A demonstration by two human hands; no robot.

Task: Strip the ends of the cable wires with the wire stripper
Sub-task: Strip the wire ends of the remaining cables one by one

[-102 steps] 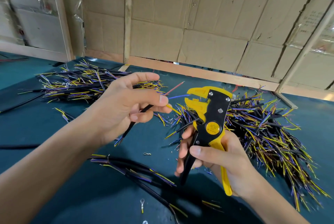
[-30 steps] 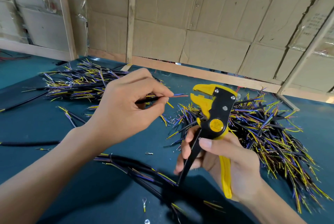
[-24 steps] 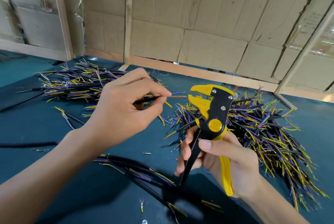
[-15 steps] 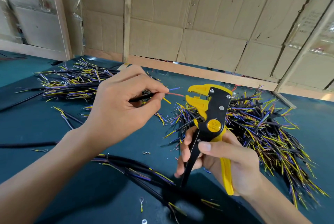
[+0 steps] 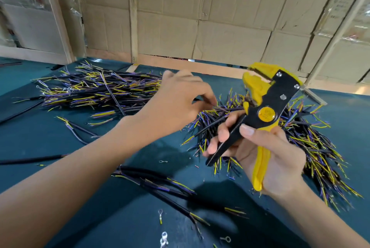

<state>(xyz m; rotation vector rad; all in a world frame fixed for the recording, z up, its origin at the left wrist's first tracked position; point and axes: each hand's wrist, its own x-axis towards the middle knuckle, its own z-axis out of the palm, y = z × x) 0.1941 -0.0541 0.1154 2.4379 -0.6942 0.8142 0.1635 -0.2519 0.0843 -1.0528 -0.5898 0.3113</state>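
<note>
Right hand [image 5: 274,159] holds stripper [image 5: 262,111], teal tabletop [image 5: 60,143]

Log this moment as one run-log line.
left hand: fingers reaching at right pile of black cables | right hand: grips yellow-and-black wire stripper upright | stripper: no wire inside

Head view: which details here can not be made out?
- Left hand: fingertips blurred at the right pile of multicoloured cable wires; whether they pinch a wire is unclear.
- Yellow and black wire stripper in the right hand: print on its round yellow disc is too small.
- Small metal ring terminals: cut off by the bottom edge.
</note>
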